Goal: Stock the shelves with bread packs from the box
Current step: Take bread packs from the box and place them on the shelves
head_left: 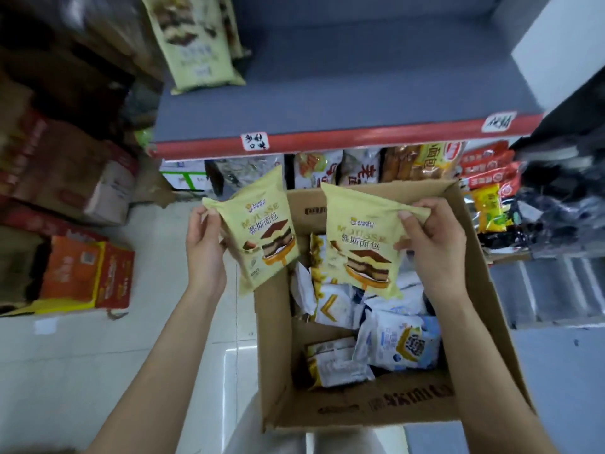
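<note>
You are gripping one yellow mousse bread pack [262,229] in your left hand [204,244] and pinching a second mousse bread pack [363,237] in your right hand [432,239] above the cardboard box [278,355].

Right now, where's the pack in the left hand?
Head view, left of centre: the left hand grips the yellow pack just outside the box, below the shelf edge.

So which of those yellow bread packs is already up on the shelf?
The yellow pack lying at the back left of the grey shelf. The other two are held above the box, one in each hand.
</note>
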`<act>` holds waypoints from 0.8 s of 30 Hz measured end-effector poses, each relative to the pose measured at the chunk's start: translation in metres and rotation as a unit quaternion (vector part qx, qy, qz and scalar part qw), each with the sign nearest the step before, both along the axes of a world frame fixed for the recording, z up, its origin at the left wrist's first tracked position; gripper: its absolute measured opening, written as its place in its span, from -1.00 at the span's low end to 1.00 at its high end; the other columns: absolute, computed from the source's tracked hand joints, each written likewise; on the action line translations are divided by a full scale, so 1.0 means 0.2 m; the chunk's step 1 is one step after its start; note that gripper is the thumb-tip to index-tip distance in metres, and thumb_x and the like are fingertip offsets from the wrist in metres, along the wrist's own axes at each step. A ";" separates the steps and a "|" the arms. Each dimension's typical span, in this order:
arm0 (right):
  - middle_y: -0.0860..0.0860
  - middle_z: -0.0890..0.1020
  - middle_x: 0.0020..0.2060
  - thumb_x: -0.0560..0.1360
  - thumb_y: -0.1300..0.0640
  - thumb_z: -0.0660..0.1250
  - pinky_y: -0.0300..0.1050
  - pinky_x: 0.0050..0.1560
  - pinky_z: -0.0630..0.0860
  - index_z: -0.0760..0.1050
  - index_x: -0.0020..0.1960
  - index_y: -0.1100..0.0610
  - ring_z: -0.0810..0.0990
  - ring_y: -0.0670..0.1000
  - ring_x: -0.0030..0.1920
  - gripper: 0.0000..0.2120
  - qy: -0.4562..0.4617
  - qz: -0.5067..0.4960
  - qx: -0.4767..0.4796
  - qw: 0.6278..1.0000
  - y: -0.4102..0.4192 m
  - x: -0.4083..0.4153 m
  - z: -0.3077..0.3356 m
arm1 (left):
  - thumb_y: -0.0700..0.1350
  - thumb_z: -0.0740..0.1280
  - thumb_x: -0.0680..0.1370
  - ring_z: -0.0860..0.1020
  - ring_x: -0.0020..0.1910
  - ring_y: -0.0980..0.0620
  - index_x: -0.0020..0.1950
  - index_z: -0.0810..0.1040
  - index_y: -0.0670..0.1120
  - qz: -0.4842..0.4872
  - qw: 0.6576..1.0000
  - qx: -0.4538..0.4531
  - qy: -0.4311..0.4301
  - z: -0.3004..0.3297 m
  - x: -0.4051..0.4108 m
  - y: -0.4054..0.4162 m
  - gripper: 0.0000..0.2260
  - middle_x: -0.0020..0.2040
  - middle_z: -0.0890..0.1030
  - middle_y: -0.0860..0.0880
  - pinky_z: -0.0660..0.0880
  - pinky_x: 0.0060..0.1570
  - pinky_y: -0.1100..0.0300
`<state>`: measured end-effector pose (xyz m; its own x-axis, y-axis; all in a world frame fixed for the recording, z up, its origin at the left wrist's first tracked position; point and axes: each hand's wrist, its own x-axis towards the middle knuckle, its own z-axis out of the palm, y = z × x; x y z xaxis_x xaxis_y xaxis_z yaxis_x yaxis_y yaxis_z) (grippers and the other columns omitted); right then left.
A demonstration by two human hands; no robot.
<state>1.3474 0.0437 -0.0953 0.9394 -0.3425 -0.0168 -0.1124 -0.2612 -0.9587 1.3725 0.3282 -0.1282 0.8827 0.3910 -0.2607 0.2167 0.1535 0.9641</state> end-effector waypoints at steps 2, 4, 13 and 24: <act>0.01 0.61 -0.26 0.55 0.19 0.29 -0.06 -0.27 0.60 0.42 -0.09 0.05 0.60 -0.13 -0.35 -0.92 -0.009 -0.003 0.072 0.997 0.05 0.09 0.11 | -0.15 0.13 0.65 0.44 -0.17 0.14 -0.14 0.41 0.06 0.035 0.999 0.001 -0.016 0.08 0.03 0.08 -0.80 -0.16 0.51 0.08 0.29 -0.20 0.16; -0.05 0.64 -0.28 0.55 0.22 0.28 -0.15 -0.30 0.58 0.43 -0.09 0.06 0.60 -0.11 -0.32 -0.91 -0.025 0.004 0.137 0.990 0.11 0.19 0.22 | -0.14 0.14 0.65 0.43 -0.20 0.13 -0.15 0.41 0.06 0.071 0.997 -0.002 -0.031 0.16 0.06 0.16 -0.80 -0.17 0.50 0.07 0.27 -0.22 0.16; -0.12 0.58 -0.32 0.54 0.24 0.28 -0.23 -0.26 0.44 0.38 -0.11 0.03 0.52 -0.14 -0.28 -0.86 -0.122 0.082 0.207 0.967 0.58 0.79 0.52 | -0.12 0.13 0.65 0.33 -0.33 0.17 -0.14 0.39 0.03 0.166 0.983 0.014 -0.081 0.41 0.23 0.49 -0.82 -0.26 0.41 0.08 0.23 -0.37 0.30; -0.01 0.54 -0.05 0.57 0.18 0.23 -0.17 0.00 0.43 0.41 0.17 0.23 0.53 0.03 0.01 -0.79 -0.046 0.075 0.058 0.994 1.05 1.50 0.33 | -0.14 0.10 0.65 0.46 -0.26 0.09 -0.15 0.37 -0.02 0.118 0.986 -0.012 -0.117 0.53 0.54 0.72 -0.81 -0.22 0.52 0.01 0.38 -0.38 0.31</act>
<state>1.6464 0.2541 -0.0296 0.9791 -0.1992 0.0405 0.0092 -0.1558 -0.9877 1.4805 0.4714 -0.0232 0.8044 0.5898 -0.0712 -0.0567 0.1956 0.9790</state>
